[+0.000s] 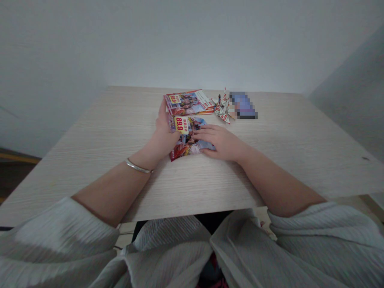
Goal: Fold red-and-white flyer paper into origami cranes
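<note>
A colourful printed flyer (189,149) with a yellow "89.9" patch lies on the table in front of me. My left hand (163,136) grips its left edge, the thumb on top and a finger stretched up toward the stack behind. Across the flyer's right part my right hand (220,141) rests flat, fingers extended and slightly apart, hiding some of the print. Just beyond is a stack of similar flyers (192,102), slightly fanned at the right. A folded paper shape with pointed tips (222,108), in white and red print, stands beside that stack.
A phone-like rectangle (244,105), blurred by pixelation, lies to the right of the folded paper. The pale wood-grain table (288,132) meets a white wall (198,44) at its back edge. A small dark mark (365,159) shows near the table's right edge.
</note>
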`<state>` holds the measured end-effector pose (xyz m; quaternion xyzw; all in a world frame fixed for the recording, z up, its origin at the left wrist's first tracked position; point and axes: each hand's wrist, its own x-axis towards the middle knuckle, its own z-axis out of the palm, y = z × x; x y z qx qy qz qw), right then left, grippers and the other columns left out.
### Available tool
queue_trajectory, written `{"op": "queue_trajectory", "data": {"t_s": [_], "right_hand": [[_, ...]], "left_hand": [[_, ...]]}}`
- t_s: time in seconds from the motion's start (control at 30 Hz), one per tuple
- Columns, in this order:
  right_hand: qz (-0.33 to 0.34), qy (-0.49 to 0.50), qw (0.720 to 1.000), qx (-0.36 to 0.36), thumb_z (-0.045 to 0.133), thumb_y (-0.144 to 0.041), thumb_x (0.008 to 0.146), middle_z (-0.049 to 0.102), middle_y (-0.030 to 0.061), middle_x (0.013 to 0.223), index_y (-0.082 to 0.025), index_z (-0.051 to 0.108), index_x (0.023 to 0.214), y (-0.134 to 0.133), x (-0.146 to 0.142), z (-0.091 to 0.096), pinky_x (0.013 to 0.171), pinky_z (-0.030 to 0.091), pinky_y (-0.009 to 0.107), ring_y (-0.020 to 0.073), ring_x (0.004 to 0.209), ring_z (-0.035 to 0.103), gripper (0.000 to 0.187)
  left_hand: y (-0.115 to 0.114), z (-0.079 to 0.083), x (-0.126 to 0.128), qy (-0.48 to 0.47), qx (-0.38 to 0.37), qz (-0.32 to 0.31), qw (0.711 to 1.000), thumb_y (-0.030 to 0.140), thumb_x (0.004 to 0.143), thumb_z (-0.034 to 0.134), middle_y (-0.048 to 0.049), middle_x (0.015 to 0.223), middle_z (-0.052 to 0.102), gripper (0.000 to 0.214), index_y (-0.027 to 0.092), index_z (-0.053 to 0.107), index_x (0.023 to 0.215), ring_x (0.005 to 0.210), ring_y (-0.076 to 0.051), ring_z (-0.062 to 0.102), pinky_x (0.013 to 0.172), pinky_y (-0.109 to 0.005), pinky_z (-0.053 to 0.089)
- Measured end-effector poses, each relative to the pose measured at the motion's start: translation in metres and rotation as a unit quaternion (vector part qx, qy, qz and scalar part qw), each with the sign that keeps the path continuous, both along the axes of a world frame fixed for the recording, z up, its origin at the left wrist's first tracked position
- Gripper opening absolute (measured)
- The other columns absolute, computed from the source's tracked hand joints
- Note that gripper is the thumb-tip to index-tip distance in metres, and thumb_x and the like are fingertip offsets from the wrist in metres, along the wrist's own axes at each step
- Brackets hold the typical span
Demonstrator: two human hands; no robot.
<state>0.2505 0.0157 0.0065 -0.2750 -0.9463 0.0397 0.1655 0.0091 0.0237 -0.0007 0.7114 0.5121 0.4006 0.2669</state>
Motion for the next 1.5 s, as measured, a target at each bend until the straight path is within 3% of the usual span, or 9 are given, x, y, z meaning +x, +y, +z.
{"op": "queue_trajectory", "data": {"t_s": [0.1, 0.23, 0.37, 0.6, 0.77, 0.93, 1.13, 1.37, 1.5], "right_hand": [[0.025, -0.005, 1.000, -0.017, 0.067, -0.040, 0.098, 0.067, 0.0177, 0.149, -0.015, 0.071, 0.139, -0.002, -0.001, 0.000, 0.120, 0.045, 0.055, 0.0348, 0.137, 0.063, 0.048], [0.015, -0.016, 0.999, -0.040, 0.061, -0.031, 0.102, 0.068, 0.0143, 0.148, -0.020, 0.071, 0.140, -0.001, 0.002, 0.002, 0.117, 0.048, 0.053, 0.0320, 0.136, 0.064, 0.041], [0.017, -0.024, 0.998, -0.060, 0.066, -0.036, 0.100, 0.070, 0.0126, 0.146, -0.021, 0.070, 0.142, 0.002, 0.004, 0.004, 0.119, 0.046, 0.051, 0.0312, 0.140, 0.061, 0.045], [-0.008, -0.016, 0.998, -0.062, 0.078, -0.043, 0.090, 0.069, 0.0149, 0.147, -0.018, 0.074, 0.134, 0.003, 0.011, 0.006, 0.120, 0.045, 0.052, 0.0327, 0.139, 0.062, 0.050], [-0.023, -0.001, 1.000, 0.003, 0.078, -0.033, 0.087, 0.067, 0.0157, 0.149, -0.018, 0.071, 0.140, -0.001, 0.014, 0.009, 0.123, 0.039, 0.059, 0.0362, 0.143, 0.058, 0.055], [-0.017, -0.027, 0.997, 0.071, 0.065, -0.017, 0.093, 0.075, 0.0062, 0.139, -0.028, 0.078, 0.124, -0.005, 0.010, 0.011, 0.127, 0.025, 0.067, 0.0332, 0.141, 0.059, 0.036], [-0.022, -0.068, 0.997, 0.015, 0.059, -0.013, 0.097, 0.081, 0.0055, 0.127, -0.024, 0.081, 0.121, -0.003, 0.012, 0.012, 0.108, 0.050, 0.045, 0.0253, 0.117, 0.073, 0.035], [-0.111, -0.086, 0.989, -0.041, 0.057, -0.018, 0.101, 0.081, 0.0107, 0.124, -0.018, 0.082, 0.118, -0.005, 0.016, 0.020, 0.102, 0.054, 0.043, 0.0294, 0.116, 0.074, 0.031], [-0.127, -0.085, 0.987, -0.050, 0.054, -0.018, 0.100, 0.082, 0.0119, 0.117, -0.017, 0.081, 0.113, -0.005, 0.018, 0.021, 0.094, 0.053, 0.039, 0.0278, 0.107, 0.074, 0.030]], "left_hand": [[0.000, -0.001, -0.003, 0.103, 0.031, 0.044, 0.993, 0.011, 0.084, 0.060, -0.0170, 0.170, 0.034, 0.094, 0.021, 0.021, 0.169, 0.157, -0.035, 0.040, 0.130, -0.055, 0.036], [0.000, 0.006, -0.007, 0.236, 0.107, 0.037, 0.965, 0.011, 0.085, 0.061, -0.0147, 0.174, 0.025, 0.062, 0.022, 0.061, 0.147, 0.163, -0.040, 0.025, 0.132, -0.060, 0.029], [-0.004, 0.017, -0.010, 0.363, 0.161, -0.068, 0.915, 0.012, 0.096, 0.050, -0.0146, 0.162, 0.050, 0.041, 0.020, 0.076, 0.127, 0.161, -0.036, 0.031, 0.132, -0.063, 0.024], [-0.006, 0.023, -0.008, 0.447, 0.104, -0.183, 0.870, 0.020, 0.101, 0.042, -0.0143, 0.146, 0.068, 0.047, 0.015, 0.067, 0.141, 0.138, -0.029, 0.062, 0.123, -0.054, 0.040], [-0.003, 0.017, -0.010, 0.425, 0.125, -0.208, 0.872, 0.034, 0.105, 0.045, -0.0187, 0.150, 0.064, 0.051, 0.013, 0.063, 0.148, 0.137, -0.032, 0.061, 0.119, -0.050, 0.045], [-0.006, 0.016, -0.010, 0.431, 0.127, -0.201, 0.870, 0.033, 0.106, 0.041, -0.0186, 0.153, 0.062, 0.051, 0.018, 0.064, 0.149, 0.132, -0.033, 0.063, 0.116, -0.053, 0.045], [-0.009, 0.019, -0.012, 0.418, 0.110, -0.199, 0.880, 0.043, 0.106, 0.047, -0.0104, 0.160, 0.057, 0.051, 0.033, 0.059, 0.154, 0.137, -0.034, 0.059, 0.117, -0.054, 0.041], [-0.010, 0.026, -0.016, 0.481, 0.118, -0.211, 0.842, 0.078, 0.088, 0.065, -0.0121, 0.159, 0.057, 0.084, 0.033, 0.053, 0.159, 0.136, -0.038, 0.059, 0.116, -0.050, 0.039], [-0.008, 0.028, -0.017, 0.481, 0.126, -0.202, 0.844, 0.066, 0.100, 0.055, -0.0110, 0.149, 0.066, 0.059, 0.030, 0.068, 0.144, 0.127, -0.032, 0.065, 0.110, -0.045, 0.043]]}}
